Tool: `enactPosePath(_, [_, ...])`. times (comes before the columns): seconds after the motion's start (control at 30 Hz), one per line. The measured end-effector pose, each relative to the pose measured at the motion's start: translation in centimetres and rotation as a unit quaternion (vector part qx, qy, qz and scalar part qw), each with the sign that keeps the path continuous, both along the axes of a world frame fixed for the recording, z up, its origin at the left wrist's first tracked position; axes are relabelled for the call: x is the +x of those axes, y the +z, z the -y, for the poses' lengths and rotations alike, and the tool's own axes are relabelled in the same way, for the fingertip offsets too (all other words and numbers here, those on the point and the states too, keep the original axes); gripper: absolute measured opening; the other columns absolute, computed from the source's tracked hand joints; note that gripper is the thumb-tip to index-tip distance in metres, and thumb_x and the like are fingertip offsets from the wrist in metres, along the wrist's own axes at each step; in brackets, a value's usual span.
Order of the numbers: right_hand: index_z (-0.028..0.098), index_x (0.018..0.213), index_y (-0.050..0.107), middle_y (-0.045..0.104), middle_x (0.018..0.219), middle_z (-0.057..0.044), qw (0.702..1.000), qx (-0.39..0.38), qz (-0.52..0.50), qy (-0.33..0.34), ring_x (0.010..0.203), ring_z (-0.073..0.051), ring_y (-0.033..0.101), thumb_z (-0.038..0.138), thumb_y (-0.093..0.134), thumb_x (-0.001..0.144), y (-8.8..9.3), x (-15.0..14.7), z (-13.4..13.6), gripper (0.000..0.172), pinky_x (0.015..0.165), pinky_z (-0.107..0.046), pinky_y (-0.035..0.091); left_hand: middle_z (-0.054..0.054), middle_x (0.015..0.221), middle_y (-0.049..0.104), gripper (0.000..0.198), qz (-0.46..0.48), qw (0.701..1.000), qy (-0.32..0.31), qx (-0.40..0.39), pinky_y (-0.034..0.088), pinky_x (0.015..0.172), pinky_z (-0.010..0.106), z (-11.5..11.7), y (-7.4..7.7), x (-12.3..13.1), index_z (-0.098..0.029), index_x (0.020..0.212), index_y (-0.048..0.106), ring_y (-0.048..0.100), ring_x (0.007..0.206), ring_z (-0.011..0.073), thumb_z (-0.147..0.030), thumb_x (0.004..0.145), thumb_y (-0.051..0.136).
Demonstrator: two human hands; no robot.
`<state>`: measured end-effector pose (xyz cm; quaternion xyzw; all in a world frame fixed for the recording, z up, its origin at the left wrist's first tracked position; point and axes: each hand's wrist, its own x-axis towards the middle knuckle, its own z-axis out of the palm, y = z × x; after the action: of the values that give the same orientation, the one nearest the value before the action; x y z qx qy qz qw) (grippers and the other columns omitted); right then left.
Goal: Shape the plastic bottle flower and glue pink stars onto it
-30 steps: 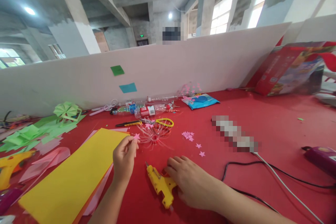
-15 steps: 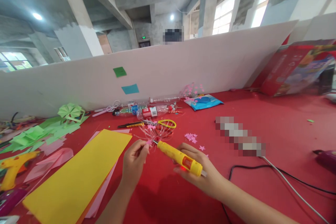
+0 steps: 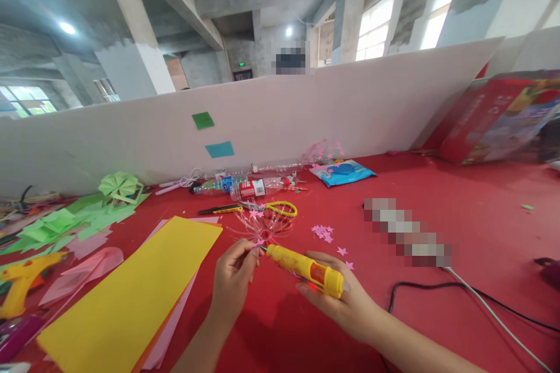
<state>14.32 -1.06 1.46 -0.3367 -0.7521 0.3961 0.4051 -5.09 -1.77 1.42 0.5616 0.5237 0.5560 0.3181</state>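
The left hand [image 3: 235, 277] pinches a small pink star [image 3: 259, 243] between thumb and fingers — just beyond it lies a splayed clear plastic piece [image 3: 265, 234]. The right hand [image 3: 347, 306] grips a yellow glue gun [image 3: 297, 262], its nozzle right by the star — whether they touch is unclear — with loose pink stars [image 3: 322, 233] scattered just beyond that hand.

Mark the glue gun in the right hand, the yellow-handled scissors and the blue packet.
Held glue gun [image 3: 292, 260]: head view, on the yellow barrel.
Yellow-handled scissors [image 3: 270, 206]: head view, on the yellow handle near the blades.
Blue packet [image 3: 343, 169]: head view, on the darker blue oval on top.
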Motion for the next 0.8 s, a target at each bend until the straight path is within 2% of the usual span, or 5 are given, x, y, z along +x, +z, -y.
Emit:
enactPosePath(0.3, [0.019,0.066,0.044,0.041,0.063,0.003,0.999,-0.028,0.005,0.022,0.052,-0.010,0.042,0.036,0.055,0.079,0.36,-0.11,-0.18,0.024,0.048,-0.022,0.034,-0.004,0.057,0.046,0.022,0.016,1.000,0.008,-0.010,0.031,0.043,0.018,0.08,0.28,0.15,-0.017,0.064,0.057,0.037,0.045,0.0062,-0.033,0.079,0.054])
enactPosePath(0.8, [0.017,0.067,0.051,0.046,0.063,0.002,0.999,-0.044,0.007,0.009,0.053,-0.010,0.042,0.034,0.055,0.078,-0.16,-0.27,-0.34,0.020,0.048,-0.021,0.036,-0.005,0.056,0.044,0.026,0.008,1.000,0.003,-0.007,0.030,0.043,0.018,-0.11,-0.03,0.02,-0.017,0.063,0.056,0.036,0.043,0.0056,-0.036,0.079,0.054])
